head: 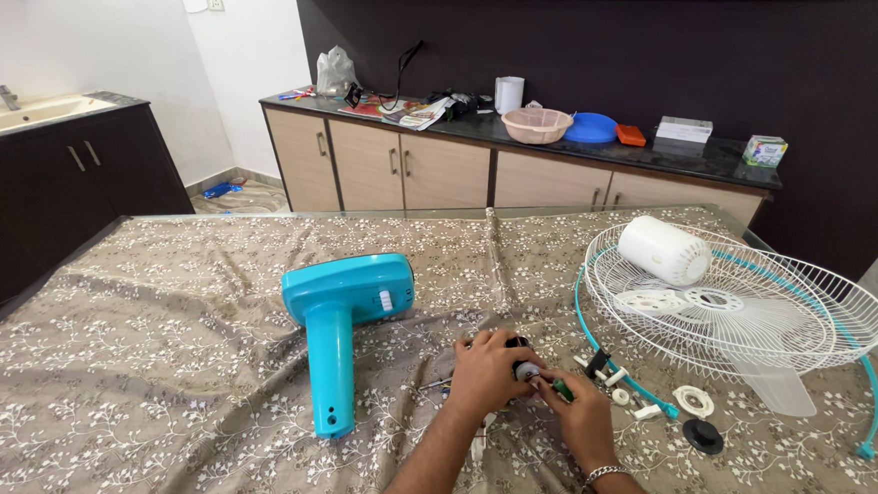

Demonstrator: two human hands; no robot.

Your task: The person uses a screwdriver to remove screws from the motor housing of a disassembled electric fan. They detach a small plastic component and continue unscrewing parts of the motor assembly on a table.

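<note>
Centrally, the left hand (485, 373) grips a small fan motor (523, 367), steadying it on the cloth, while the right hand (580, 417) holds a green-handled screwdriver (562, 389) against it. Loose white fittings (619, 395) and a black cap (702, 436) lie just right, within reach. Beyond them rests the white wire guard (746, 308); the turquoise fan stand (340, 317) lies left. A floral cloth (153, 362) covers the table; cabinets (443, 172) line the wall

Glossy turquoise plastic fan base (343, 312) on matt floral cloth (153, 362) — white wire fan grille (756, 314), polished dark countertop (565, 143).
</note>
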